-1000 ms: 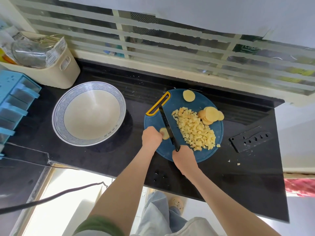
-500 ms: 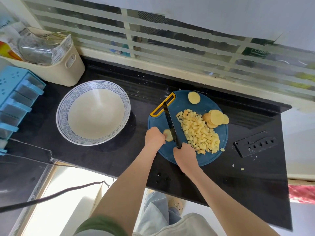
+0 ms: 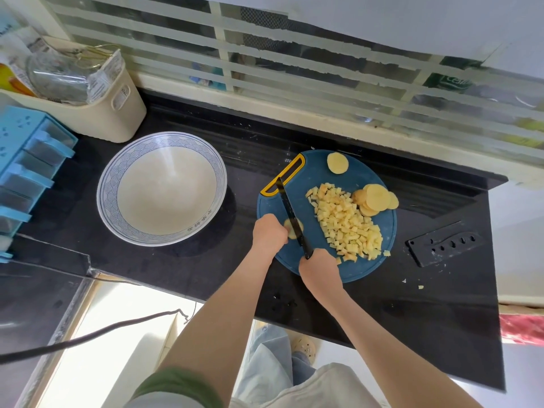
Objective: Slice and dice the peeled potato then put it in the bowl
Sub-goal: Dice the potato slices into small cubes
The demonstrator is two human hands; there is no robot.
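Cutting a small pale potato piece [image 3: 290, 233] on the round blue board [image 3: 318, 184].
Left hand [image 3: 269, 231] holds it; right hand [image 3: 319, 267] grips the thin black knife [image 3: 287, 201], pointing away across it.

One wide-angle view looks from the person's head, forward and steeply down onto the black counter [image 3: 412, 319]. It sits near enough that both forearms [image 3: 223, 313] run up from the bottom edge to the cutting board [image 3: 323, 178] at centre-right. It faces the barred window [image 3: 294, 63] along the top, where straight lines bow toward the edges, and it takes in the bowl [image 3: 117, 172] at left.
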